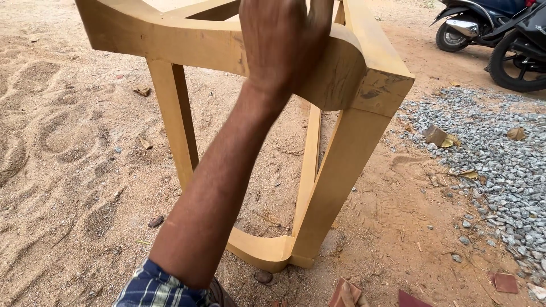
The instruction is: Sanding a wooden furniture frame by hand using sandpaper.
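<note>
Sandy ground (68, 148) stretches underfoot, with grey gravel (500, 165) and parked scooters (500, 34) off to the right. From the head view, a yellow wooden frame (341, 170) stands tipped on its lower corner in the sand. One hand (284, 42), which side I cannot tell, presses flat on its curved top rail, seemingly steadying it; its grip lies spread, not closed round anything.

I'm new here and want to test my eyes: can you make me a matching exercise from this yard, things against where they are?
Things:
1. hand
2. yellow wooden frame
3. grey gravel
4. scooters

Places:
A. top right corner
B. standing on the sand
C. spread at the right
D. pressed on the frame's curved rail

Pairs: 1-D, 2-B, 3-C, 4-A
</note>
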